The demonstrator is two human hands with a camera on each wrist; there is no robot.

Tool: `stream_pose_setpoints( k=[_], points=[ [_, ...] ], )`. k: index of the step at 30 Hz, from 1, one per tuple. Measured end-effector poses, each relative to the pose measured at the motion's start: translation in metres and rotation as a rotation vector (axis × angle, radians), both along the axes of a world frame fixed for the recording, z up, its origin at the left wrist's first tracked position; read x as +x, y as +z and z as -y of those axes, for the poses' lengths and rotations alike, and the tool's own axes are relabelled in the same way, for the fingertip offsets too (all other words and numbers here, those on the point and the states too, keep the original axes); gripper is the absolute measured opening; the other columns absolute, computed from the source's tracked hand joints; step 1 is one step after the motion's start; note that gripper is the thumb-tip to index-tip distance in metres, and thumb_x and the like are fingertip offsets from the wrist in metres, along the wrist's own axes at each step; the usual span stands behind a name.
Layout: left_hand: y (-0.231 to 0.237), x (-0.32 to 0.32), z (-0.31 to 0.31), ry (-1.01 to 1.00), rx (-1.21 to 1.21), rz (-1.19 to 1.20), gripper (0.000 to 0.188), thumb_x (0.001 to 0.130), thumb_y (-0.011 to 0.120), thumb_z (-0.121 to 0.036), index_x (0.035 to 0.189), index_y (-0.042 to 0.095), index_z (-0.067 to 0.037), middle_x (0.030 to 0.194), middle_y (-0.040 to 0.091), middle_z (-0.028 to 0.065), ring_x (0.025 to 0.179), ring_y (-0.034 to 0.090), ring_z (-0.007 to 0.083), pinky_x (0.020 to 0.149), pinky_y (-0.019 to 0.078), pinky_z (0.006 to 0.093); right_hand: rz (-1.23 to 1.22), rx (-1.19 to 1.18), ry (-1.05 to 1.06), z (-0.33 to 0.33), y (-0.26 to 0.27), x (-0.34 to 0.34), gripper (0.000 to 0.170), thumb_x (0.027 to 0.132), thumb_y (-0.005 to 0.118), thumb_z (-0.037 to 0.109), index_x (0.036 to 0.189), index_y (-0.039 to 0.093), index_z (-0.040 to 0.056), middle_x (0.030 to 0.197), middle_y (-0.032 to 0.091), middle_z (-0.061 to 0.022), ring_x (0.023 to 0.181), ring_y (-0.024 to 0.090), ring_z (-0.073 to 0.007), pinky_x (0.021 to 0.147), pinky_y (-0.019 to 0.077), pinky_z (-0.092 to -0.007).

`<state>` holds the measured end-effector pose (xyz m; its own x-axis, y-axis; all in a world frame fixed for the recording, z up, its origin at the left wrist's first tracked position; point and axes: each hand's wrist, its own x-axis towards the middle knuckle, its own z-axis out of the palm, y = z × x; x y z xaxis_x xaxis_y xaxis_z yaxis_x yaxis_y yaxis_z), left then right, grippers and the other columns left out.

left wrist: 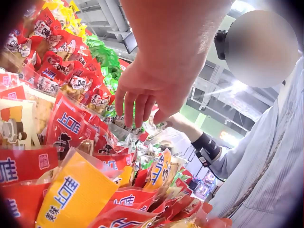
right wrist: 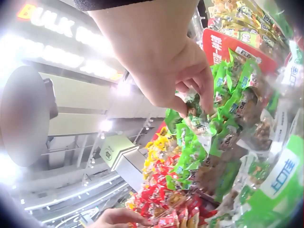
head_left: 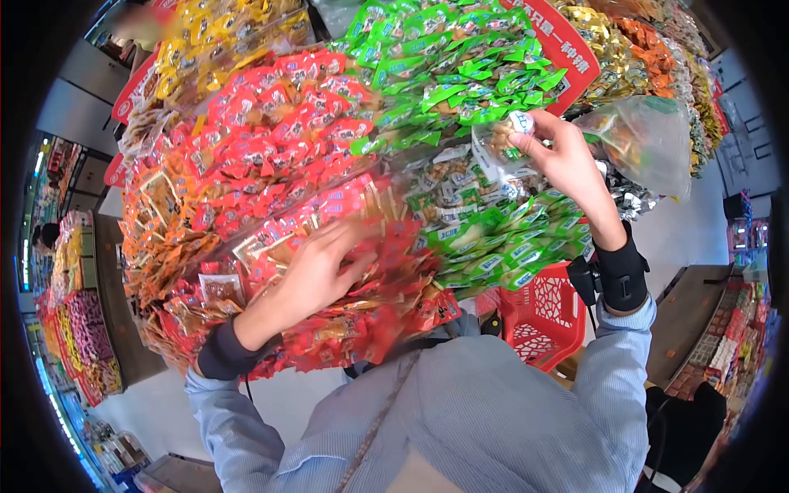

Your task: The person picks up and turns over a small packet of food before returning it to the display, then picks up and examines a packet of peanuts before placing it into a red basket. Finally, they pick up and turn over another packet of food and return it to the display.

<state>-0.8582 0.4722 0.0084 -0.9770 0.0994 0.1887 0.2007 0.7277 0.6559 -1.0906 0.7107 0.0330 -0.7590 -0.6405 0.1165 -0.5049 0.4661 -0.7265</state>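
My right hand (head_left: 567, 160) pinches a small clear snack packet (head_left: 497, 141) between thumb and fingers, above the display. Its pale, nut-like pieces show through the wrapper; in the right wrist view the pinched packet (right wrist: 198, 124) looks crumpled. Over the red snack packets (head_left: 337, 329) hovers my left hand (head_left: 316, 267), fingers loosely bent and blurred, holding nothing. In the left wrist view the left hand (left wrist: 152, 92) points its fingers down toward the packets, a yellow-orange packet (left wrist: 76, 190) standing in the foreground. Green packets (head_left: 518, 238) lie below my right hand.
A translucent plastic bag (head_left: 657, 144) with packets inside lies beyond my right wrist. Clear dividers and a red sign (head_left: 567, 49) stand among the heaps. A red basket (head_left: 542, 316) is below the display's near edge. Other snack shelves (head_left: 78, 329) stand to the left.
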Motion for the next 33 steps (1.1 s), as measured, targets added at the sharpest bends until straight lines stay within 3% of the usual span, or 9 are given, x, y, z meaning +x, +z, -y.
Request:
stream_pose_setpoints(
  k=[3, 5, 9, 10, 11, 15, 25, 33],
  points=[
    [0.008, -0.003, -0.008, 0.038, 0.129, 0.147, 0.030, 0.078, 0.061, -0.005, 0.106, 0.054, 0.000, 0.103, 0.059, 0.0133, 0.098, 0.057, 0.0257, 0.083, 0.0447, 0.0343, 0.462, -0.123, 0.166, 0.009, 0.012, 0.018, 0.023, 0.085, 0.058, 0.021, 0.092, 0.060, -0.0006, 0.067, 0.053, 0.0044, 0.058, 0.048, -0.0025, 0.050, 0.0410, -0.0196],
    [0.012, -0.007, -0.009, 0.033, 0.240, 0.286, 0.034, 0.081, 0.059, -0.004, 0.114, 0.049, -0.001, 0.109, 0.057, 0.0115, 0.103, 0.055, 0.0208, 0.087, 0.0429, 0.0329, 0.516, -0.105, 0.224, 0.017, 0.012, 0.025, 0.022, 0.086, 0.056, 0.021, 0.092, 0.060, -0.0007, 0.068, 0.054, 0.0034, 0.058, 0.048, -0.0033, 0.050, 0.0422, -0.0203],
    [0.001, -0.013, -0.013, 0.010, 0.667, 0.313, 0.040, 0.084, 0.054, -0.001, 0.122, 0.040, -0.002, 0.115, 0.053, 0.0123, 0.104, 0.054, 0.0212, 0.089, 0.0420, 0.0331, 0.656, -0.096, 0.321, 0.027, 0.010, 0.032, 0.024, 0.087, 0.054, 0.023, 0.091, 0.060, -0.0008, 0.069, 0.055, 0.0021, 0.059, 0.049, -0.0039, 0.051, 0.0435, -0.0204],
    [-0.001, -0.015, -0.014, 0.037, 0.766, 0.348, 0.038, 0.084, 0.054, -0.001, 0.119, 0.042, -0.001, 0.115, 0.053, 0.0116, 0.104, 0.054, 0.0198, 0.089, 0.0429, 0.0325, 0.688, -0.099, 0.354, 0.028, 0.008, 0.032, 0.025, 0.087, 0.054, 0.023, 0.090, 0.060, -0.0008, 0.069, 0.055, 0.0021, 0.060, 0.050, -0.0039, 0.051, 0.0435, -0.0202],
    [-0.003, -0.016, -0.015, 0.063, 0.865, 0.383, 0.035, 0.084, 0.055, -0.001, 0.117, 0.044, 0.000, 0.115, 0.053, 0.0110, 0.103, 0.054, 0.0183, 0.088, 0.0438, 0.0319, 0.721, -0.028, 0.437, 0.028, 0.005, 0.026, 0.026, 0.088, 0.053, 0.023, 0.100, 0.060, 0.0002, 0.076, 0.057, 0.0024, 0.063, 0.050, -0.0028, 0.053, 0.0427, -0.0196],
    [-0.004, -0.024, -0.022, 0.118, 1.054, 0.440, 0.031, 0.083, 0.055, 0.000, 0.114, 0.047, 0.001, 0.112, 0.055, 0.0105, 0.101, 0.054, 0.0150, 0.086, 0.0447, 0.0294, 0.794, -0.031, 0.530, 0.039, -0.002, 0.030, 0.024, 0.087, 0.055, 0.022, 0.095, 0.059, -0.0006, 0.073, 0.056, 0.0019, 0.062, 0.050, -0.0030, 0.053, 0.0430, -0.0195],
    [-0.007, -0.042, -0.033, 0.156, 1.006, 0.620, 0.028, 0.084, 0.057, -0.003, 0.110, 0.048, 0.001, 0.084, 0.063, 0.0045, 0.075, 0.055, 0.0053, 0.063, 0.0441, 0.0186, 0.851, -0.016, 0.547, 0.049, -0.016, 0.030, 0.023, 0.082, 0.062, 0.021, 0.092, 0.060, -0.0002, 0.074, 0.058, 0.0010, 0.064, 0.053, -0.0033, 0.054, 0.0438, -0.0192],
    [-0.016, -0.043, -0.036, 0.117, 0.953, 0.662, 0.028, 0.081, 0.061, -0.005, 0.105, 0.048, 0.003, 0.086, 0.063, 0.0043, 0.078, 0.053, 0.0050, 0.069, 0.0432, 0.0199, 0.869, 0.053, 0.589, 0.047, -0.024, 0.025, 0.023, 0.085, 0.058, 0.021, 0.086, 0.060, -0.0016, 0.068, 0.056, 0.0011, 0.061, 0.050, -0.0038, 0.053, 0.0409, -0.0206]
  ],
)
